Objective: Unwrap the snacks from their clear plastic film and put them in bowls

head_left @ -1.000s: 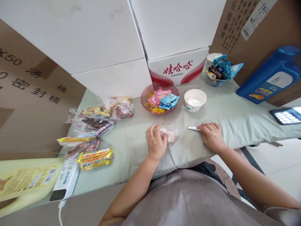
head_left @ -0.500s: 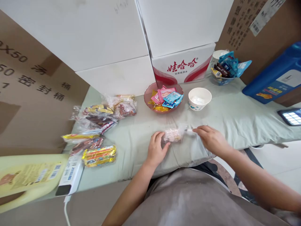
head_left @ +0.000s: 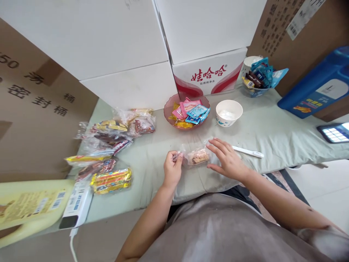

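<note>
- Nearside of the pink bowl (head_left: 167, 113): the left hand's (head_left: 172, 170) fingers are pinching one end of the clear packet (head_left: 199, 157); the right hand's (head_left: 227, 162) are standing half open opposite, contact unclear.
- Same place: both hands are apparently positioning the packet; the next move is calling for a right-hand grip.
- Nearside-right of the bowl: the white tool (head_left: 250, 151) is narrowing room; the surface (head_left: 148, 156) is offering more leftward.

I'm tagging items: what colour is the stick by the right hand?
White; the stick shows in the head view, beside the right hand.
</note>
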{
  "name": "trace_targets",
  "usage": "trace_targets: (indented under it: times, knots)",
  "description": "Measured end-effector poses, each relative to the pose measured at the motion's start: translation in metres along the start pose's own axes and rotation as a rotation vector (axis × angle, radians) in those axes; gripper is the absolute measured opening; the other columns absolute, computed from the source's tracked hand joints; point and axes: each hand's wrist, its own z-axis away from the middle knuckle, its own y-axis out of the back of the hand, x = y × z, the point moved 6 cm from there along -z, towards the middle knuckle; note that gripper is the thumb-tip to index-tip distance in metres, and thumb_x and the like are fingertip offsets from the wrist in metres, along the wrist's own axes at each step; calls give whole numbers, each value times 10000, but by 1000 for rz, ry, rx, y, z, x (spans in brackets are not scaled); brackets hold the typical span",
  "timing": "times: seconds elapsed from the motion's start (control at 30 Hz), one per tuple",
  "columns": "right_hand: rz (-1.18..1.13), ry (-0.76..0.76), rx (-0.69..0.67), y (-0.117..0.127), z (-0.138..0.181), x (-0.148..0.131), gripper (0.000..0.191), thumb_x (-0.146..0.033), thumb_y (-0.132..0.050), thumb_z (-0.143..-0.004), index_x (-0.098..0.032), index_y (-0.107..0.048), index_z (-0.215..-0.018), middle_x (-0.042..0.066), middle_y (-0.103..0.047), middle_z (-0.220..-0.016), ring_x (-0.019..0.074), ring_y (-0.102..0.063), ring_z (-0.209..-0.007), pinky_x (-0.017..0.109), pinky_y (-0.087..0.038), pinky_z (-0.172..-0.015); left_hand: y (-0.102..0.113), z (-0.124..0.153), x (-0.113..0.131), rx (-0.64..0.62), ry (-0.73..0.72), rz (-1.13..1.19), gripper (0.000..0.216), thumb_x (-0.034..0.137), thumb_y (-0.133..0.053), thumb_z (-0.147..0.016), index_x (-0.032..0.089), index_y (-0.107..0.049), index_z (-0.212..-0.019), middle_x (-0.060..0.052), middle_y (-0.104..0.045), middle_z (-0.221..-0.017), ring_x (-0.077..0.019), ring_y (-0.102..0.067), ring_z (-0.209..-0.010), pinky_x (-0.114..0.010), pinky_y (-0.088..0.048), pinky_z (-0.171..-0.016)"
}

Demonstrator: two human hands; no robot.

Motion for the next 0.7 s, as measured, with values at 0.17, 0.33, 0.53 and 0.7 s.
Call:
trace_targets:
  times: [0.17, 0.33, 0.53, 0.7]
  knots:
    - [102, -220, -38, -19, -27, 36, 313, -350, -511, -935, -167, -638, -1155, 137, -665, -1177, 329, -512, -1197, 517, -347, -1007, 42, -6, -22, 144, 140, 41, 304, 444, -619, -781, 201, -463, -874, 3, -641, -763, -105, -600, -532, -206, -451, -476]
    - [54, -228, 241, 18, -13, 29, 192, -283, -504, -933, -178, -652, -996, 102, -697, -961, 255, -584, -963, 421, -424, -886, 97, 18, -5, 380, -143, -278, 208, 263, -602, -776, 193, -513, -950, -5, -612, -822, -109, -603, -628, -222, -470, -555]
    - [-110, 76, -64, -11, -33, -9, 213, -227, -463, -946, -180, -650, -1038, 92, -692, -1006, 220, -605, -969, 372, -480, -874, 20, 31, 51, -268, -688, -555, 188, 206, -486, -895, 218, -632, -1013, -75, -684, -998, -204, -645, -968, -376, -520, -883]
    - [-69, -214, -151, -25, -39, 23, 317, -126, -409, -929, -171, -650, -1129, 95, -695, -1101, 213, -653, -972, 340, -507, -840, 7, 2, 48, -265, -593, -886, 237, 248, -605, -851, 233, -654, -1083, -118, -655, -1172, -335, -507, -1261, -622, -293, -1090]
